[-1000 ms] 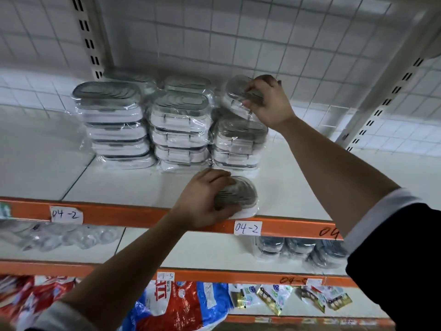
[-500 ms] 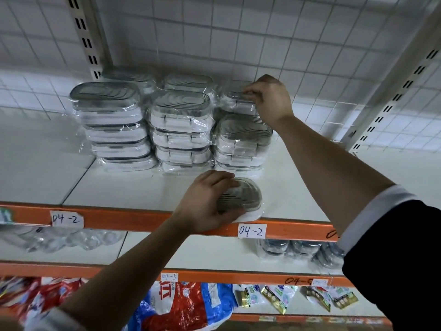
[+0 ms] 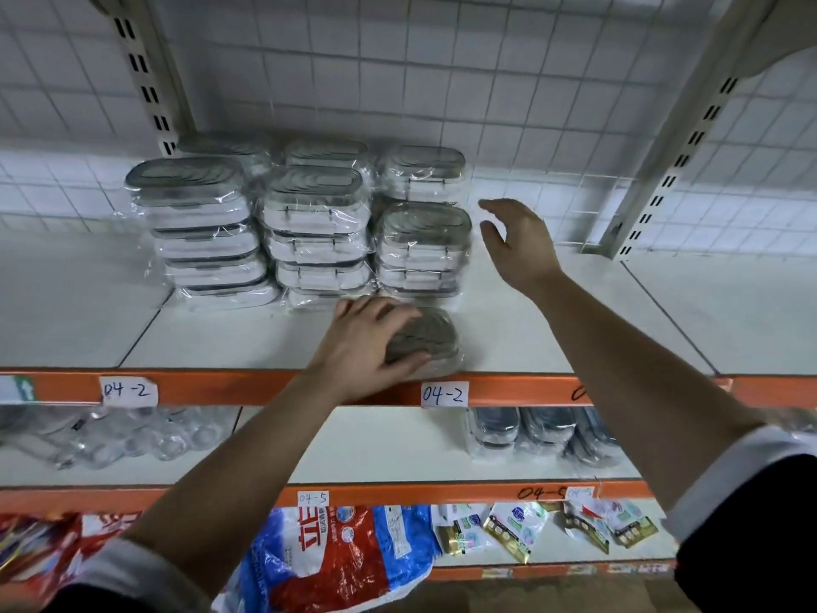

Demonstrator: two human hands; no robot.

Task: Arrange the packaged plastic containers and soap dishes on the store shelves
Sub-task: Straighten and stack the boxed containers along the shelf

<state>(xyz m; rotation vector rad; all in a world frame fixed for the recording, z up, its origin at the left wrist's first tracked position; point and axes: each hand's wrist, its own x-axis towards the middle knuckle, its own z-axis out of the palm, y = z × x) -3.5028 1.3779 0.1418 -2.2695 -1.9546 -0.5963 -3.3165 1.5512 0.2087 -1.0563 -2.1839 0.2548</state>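
Observation:
Stacks of plastic-wrapped soap dishes with grey lids [image 3: 316, 223] stand in rows at the back of the white top shelf [image 3: 552, 329]. A wrapped dish [image 3: 422, 172] tops the rear right stack. My right hand [image 3: 517, 238] hovers just right of the stacks, fingers spread, holding nothing. At the shelf's front edge lies a single wrapped soap dish [image 3: 431, 342]. My left hand [image 3: 369, 347] grips it from above, fingers curled over its grey lid.
An orange shelf rail [image 3: 221, 384] carries paper labels "04-2". The shelf below holds more wrapped dishes [image 3: 535, 429] at right and clear plastic items [image 3: 115, 440] at left. A red and blue bag [image 3: 336, 555] and small packets lie on the lowest shelf. Slotted uprights stand at both sides.
My right hand has let go of the dish on the rear right stack and drawn back to the right, open. My left hand stays on the front dish.

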